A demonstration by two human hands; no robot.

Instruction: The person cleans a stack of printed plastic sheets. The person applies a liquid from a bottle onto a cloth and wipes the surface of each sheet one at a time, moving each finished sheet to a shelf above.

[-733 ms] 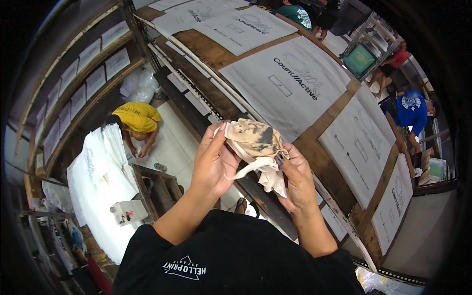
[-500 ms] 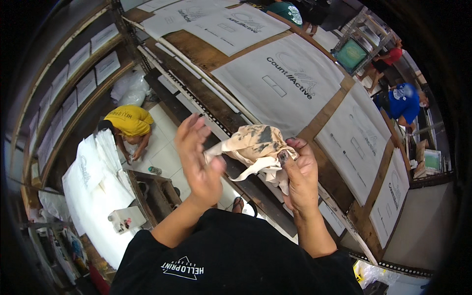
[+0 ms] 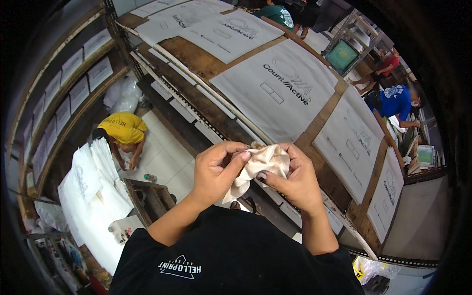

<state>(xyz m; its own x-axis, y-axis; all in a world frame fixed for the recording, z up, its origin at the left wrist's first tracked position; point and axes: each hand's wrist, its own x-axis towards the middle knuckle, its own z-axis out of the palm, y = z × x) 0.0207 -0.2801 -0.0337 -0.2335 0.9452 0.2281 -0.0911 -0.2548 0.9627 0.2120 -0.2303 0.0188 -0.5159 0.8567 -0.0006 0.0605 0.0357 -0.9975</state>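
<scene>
Head view: at the centre of the frame both hands bunch a crumpled cream cloth (image 3: 260,164) between them. The left hand (image 3: 216,169) is closed around its left side, thumb pressed on top, and the right hand (image 3: 292,179) curls narrowly over its right side, so the rag is gathered into a wad with one tail hanging below the fingers. It is held in the air, above the near edge of the long wooden surface (image 3: 206,59), which runs from upper left to lower right and carries flat white printed fabric pieces (image 3: 285,93) laid out in a row. At left, a person in a yellow shirt (image 3: 125,130) crouches on the floor beside a stack of white sheets (image 3: 93,187).
</scene>
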